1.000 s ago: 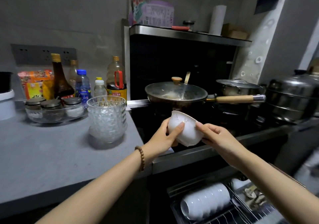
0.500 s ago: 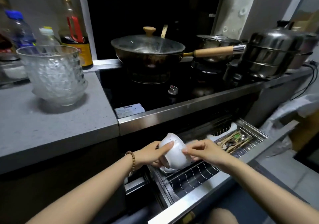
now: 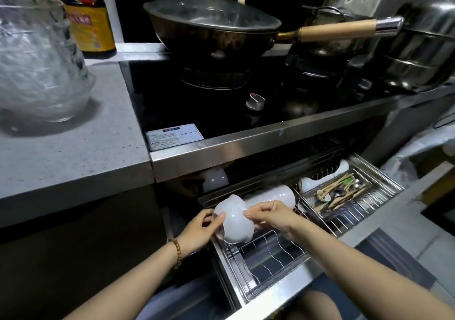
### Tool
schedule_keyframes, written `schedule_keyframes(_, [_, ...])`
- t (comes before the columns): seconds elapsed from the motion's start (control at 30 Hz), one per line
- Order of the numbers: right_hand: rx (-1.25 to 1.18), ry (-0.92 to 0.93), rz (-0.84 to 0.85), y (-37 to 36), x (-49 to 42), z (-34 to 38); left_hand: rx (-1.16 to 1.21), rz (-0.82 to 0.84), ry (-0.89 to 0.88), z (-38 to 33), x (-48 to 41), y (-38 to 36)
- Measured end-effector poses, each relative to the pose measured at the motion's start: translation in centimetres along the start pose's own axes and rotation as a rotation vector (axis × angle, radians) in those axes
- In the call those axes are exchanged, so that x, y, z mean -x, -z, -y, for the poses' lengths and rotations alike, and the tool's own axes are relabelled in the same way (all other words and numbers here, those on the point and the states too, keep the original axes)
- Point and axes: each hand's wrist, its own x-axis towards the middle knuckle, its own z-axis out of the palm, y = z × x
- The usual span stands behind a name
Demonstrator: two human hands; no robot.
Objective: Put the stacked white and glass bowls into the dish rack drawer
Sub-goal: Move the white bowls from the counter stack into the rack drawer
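A white bowl (image 3: 234, 222) lies tilted on its side just above the left end of the open dish rack drawer (image 3: 275, 258). My left hand (image 3: 198, 231) grips its left side and my right hand (image 3: 270, 215) pinches its right edge. Behind it a row of white bowls (image 3: 273, 195) stands on edge in the rack. The stack of glass bowls (image 3: 37, 58) sits on the grey counter (image 3: 81, 157) at the upper left, blurred.
A lidded wok (image 3: 211, 26) with a wooden handle sits on the black hob, a steel steamer pot (image 3: 426, 46) to its right. The drawer's right tray (image 3: 344, 194) holds chopsticks and spoons. A yellow-labelled bottle (image 3: 89, 31) stands behind the counter.
Both hands have brought the white bowl down from in front of the hob to the left end of the drawer rack. The view has dropped and moved closer.
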Motion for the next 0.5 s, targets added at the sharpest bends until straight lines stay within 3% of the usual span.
schedule_keyframes(0.23, [-0.056, -0.117, 0.007, -0.2, -3.5, -0.9, -0.361, -0.055, -0.222, 2.8, -1.3, 0.3])
schedule_keyframes(0.5, [-0.041, -0.183, 0.022, -0.1, -5.8, -1.9, -0.602, -0.034, -0.249, 4.6, -2.7, -1.1])
